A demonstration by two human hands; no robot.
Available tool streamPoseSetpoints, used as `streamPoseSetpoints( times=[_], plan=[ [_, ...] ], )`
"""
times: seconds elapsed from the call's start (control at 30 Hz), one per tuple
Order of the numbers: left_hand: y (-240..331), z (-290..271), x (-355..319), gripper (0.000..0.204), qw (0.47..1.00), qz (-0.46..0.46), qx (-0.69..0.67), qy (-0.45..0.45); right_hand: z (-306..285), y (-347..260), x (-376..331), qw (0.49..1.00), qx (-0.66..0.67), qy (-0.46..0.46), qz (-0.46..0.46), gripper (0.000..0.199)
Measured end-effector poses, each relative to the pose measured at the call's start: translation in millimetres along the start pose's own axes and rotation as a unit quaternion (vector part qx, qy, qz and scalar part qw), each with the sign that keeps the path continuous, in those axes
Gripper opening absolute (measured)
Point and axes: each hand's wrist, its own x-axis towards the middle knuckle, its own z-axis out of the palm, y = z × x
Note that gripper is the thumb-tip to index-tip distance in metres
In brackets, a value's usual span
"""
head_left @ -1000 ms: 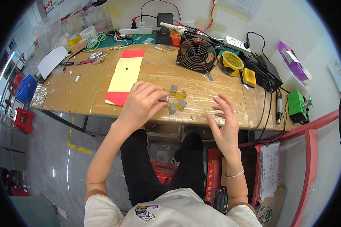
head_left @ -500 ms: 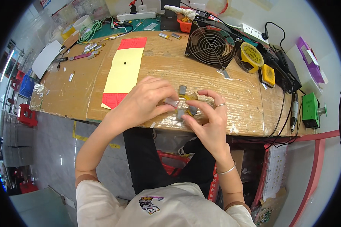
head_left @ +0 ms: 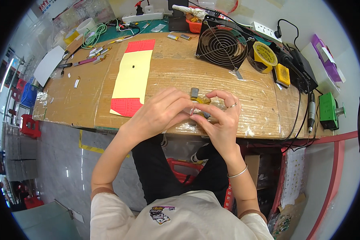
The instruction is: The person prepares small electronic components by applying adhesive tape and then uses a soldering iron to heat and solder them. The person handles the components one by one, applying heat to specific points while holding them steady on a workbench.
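Note:
Near the front edge of the bench, my left hand (head_left: 162, 107) pinches a small silver pouch battery (head_left: 191, 111), mostly hidden by the fingers. The thumb and index finger of my right hand (head_left: 223, 119) close on its other end, where a bit of red shows. Just beyond the fingertips lies a grey pouch battery (head_left: 194, 93) with yellow tape at its end. More yellow-taped ends (head_left: 204, 100) lie beside it, and another grey battery (head_left: 206, 115) is partly covered by my right hand.
Left of my hands lies a yellow sheet with red ends (head_left: 134, 76). A black fan (head_left: 223, 45), a yellow tape roll (head_left: 265, 56), a yellow sponge (head_left: 283, 76) and a green device (head_left: 328, 112) stand to the right. Several loose batteries (head_left: 98, 54) lie at the far left.
My hands have come together. The left hand's battery has turned and its end now meets my right fingertips, which were apart and holding nothing visible before.

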Motion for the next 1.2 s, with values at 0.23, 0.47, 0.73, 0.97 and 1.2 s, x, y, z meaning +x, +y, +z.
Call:
streamPoseSetpoints(
  times=[0.23,0.47,0.73,0.97,1.2],
  plan=[
    [-5.7,6.9,-1.6,0.025,0.998,0.026,-0.023,0.049,1.3,-1.6,-2.1,1.000,-0.012,0.000,-0.008,0.023],
    [-5.1,-8.5,-6.7,0.022,0.998,-0.001,-0.010,0.069,-6.6,-21.7,9.6,1.000,0.012,0.000,0.015,0.032],
    [-34.9,-88.0,-95.8,0.024,0.954,-0.213,0.122,0.170,71.6,-56.2,127.5,0.945,0.079,-0.227,-0.222,0.025],
    [-51.8,-86.4,-142.8,0.024,0.928,-0.249,0.109,0.256,283.2,-97.0,208.2,0.925,-0.123,-0.258,-0.251,0.018],
    [-57.4,-83.8,-149.3,0.023,0.930,-0.217,0.117,0.271,345.7,-121.5,214.8,0.917,-0.209,-0.238,-0.242,0.019]
  ],
)
